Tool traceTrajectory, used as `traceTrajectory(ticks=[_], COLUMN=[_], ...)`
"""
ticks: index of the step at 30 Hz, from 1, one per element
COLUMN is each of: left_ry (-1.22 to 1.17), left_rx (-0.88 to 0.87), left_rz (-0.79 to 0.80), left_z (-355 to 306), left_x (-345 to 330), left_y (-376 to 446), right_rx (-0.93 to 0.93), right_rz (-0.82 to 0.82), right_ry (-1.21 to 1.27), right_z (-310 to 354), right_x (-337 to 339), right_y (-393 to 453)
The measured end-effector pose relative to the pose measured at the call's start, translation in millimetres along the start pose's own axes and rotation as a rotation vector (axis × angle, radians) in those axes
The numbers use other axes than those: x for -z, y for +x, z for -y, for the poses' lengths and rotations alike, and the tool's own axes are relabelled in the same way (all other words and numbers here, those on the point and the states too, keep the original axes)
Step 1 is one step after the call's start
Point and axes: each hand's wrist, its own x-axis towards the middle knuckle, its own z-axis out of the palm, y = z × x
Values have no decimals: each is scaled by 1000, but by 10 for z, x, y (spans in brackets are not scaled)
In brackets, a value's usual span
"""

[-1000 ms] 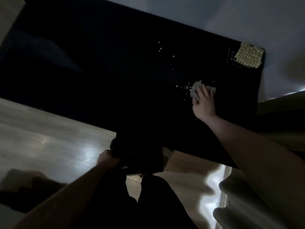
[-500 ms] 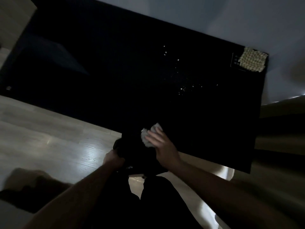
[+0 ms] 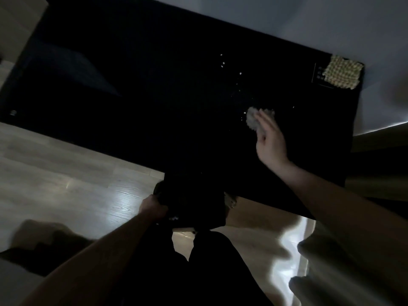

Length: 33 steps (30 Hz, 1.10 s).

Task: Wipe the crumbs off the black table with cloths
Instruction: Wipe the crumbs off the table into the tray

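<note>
The scene was dim. The black table (image 3: 154, 89) ran across the upper half of the view, its near edge over a pale wood floor (image 3: 66, 184).

The right hand (image 3: 270, 143) lay on the table toward its right end, palm down, fingers extended flat over a small grey cloth (image 3: 251, 121). The cloth was crumpled and pressed against the tabletop beneath the fingertips; whether the fingers closed around it could not be told, as the hand appeared blurred.

White crumbs (image 3: 223, 62) were scattered on the table beyond and left of the cloth, with a few specks just beside its left edge and one to its right.

A second cloth, a yellowish waffle-textured cloth (image 3: 343, 75), lay flat at the far right corner of the table, well apart from the hand.

The left hand (image 3: 153, 208) was at the near table edge, closed around a dark object (image 3: 194, 202) held just below table level. The object's identity could not be determined in the low light.
</note>
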Motion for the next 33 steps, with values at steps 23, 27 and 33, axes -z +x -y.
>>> traceTrajectory(ticks=[23,27,33], left_ry=[29,23,10], left_rx=[-14,4,5], left_rz=[-11,5,9], left_z=[-28,20,4], left_x=[-1,-8,-9], left_y=[-11,36,29], right_rx=[336,297,213], right_rz=[446,567,389], right_ry=[78,125,289], right_z=[541,629,533], right_x=[-1080,-1047,-592], right_y=[-1350,-1695,-1484])
